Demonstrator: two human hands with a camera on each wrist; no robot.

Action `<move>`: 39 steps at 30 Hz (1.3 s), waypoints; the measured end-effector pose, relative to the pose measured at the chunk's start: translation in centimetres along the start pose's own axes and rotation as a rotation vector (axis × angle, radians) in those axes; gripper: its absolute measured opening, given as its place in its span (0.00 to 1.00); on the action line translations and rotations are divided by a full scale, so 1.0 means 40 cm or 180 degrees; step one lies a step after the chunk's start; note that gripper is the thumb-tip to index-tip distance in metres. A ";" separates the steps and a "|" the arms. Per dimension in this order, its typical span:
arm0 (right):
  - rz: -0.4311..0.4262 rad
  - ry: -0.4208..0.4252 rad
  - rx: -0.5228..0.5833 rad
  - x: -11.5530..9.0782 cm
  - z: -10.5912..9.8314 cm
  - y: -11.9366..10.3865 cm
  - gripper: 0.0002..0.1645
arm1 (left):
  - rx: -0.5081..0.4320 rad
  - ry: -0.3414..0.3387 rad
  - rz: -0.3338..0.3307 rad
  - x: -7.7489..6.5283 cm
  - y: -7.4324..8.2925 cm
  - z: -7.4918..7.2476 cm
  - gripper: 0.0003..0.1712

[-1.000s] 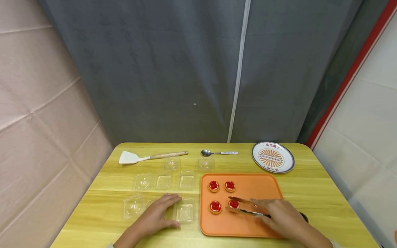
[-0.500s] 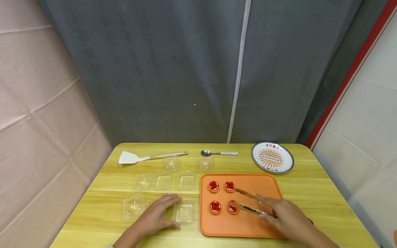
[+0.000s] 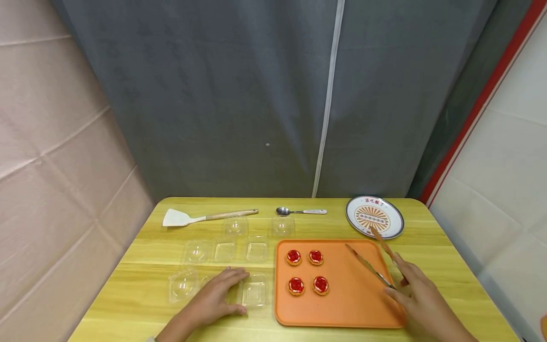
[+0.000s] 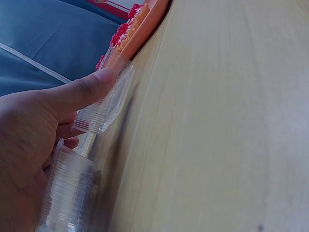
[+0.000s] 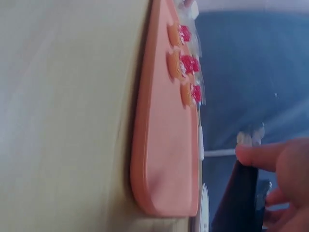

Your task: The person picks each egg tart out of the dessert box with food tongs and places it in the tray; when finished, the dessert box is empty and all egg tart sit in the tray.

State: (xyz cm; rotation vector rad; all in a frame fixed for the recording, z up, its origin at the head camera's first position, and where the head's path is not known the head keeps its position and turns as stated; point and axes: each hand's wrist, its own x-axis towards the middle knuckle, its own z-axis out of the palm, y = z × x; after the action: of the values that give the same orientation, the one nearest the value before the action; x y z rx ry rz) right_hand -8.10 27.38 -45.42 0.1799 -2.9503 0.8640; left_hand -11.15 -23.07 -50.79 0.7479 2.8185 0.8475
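My right hand (image 3: 427,304) holds a pair of tongs (image 3: 372,267) over the right side of the orange tray (image 3: 350,308). The arms of the tongs are spread with nothing between them, their tips toward the patterned plate (image 3: 353,209). In the right wrist view the dark grip of the tongs (image 5: 241,193) lies under my thumb. Red-topped tarts (image 3: 320,285) sit in two rows on the tray's left half. My left hand (image 3: 218,297) holds the left side of a clear plastic box (image 3: 255,290), thumb and fingers at its edges; the same box (image 4: 113,104) shows in the left wrist view.
Several clear containers (image 3: 257,248) with domed parts stand left of and behind the tray. A white spatula (image 3: 177,218) with a wooden handle and a small spoon (image 3: 284,211) lie along the back. Grey curtain (image 3: 239,104) hangs behind the table.
My right hand has drawn the tongs away from the near right tart, to the right, and their arms have spread and turned toward the plate. The tarts stay on the tray; my left hand is still.
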 end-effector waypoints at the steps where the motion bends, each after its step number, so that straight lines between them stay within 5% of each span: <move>1: 0.0026 0.0038 0.0018 -0.001 -0.003 0.009 0.56 | 0.0001 0.0002 0.0000 0.000 0.000 0.000 0.51; 14: 0.0833 0.0021 0.0003 -0.014 -0.029 0.118 0.61 | -0.0049 -0.0033 -0.0005 -0.001 0.000 -0.001 0.51; 21: 0.0849 0.0325 0.0016 -0.024 -0.011 0.174 0.58 | -0.0033 -0.0024 0.0007 -0.001 0.000 -0.002 0.51; 33: 0.1035 -0.0148 -0.0012 -0.016 -0.007 0.231 0.62 | -0.0047 -0.0026 -0.0002 -0.002 0.009 -0.004 0.51; 39: 0.0777 0.0006 -0.0057 -0.013 0.007 0.229 0.53 | 0.0069 -0.0003 0.0053 -0.004 0.014 -0.008 0.51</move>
State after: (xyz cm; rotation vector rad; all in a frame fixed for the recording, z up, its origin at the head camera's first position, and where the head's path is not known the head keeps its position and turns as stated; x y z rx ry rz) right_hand -8.76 34.94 -50.56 -0.1860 -3.0197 0.8606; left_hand -10.85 -22.91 -50.22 0.7755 2.8289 0.8202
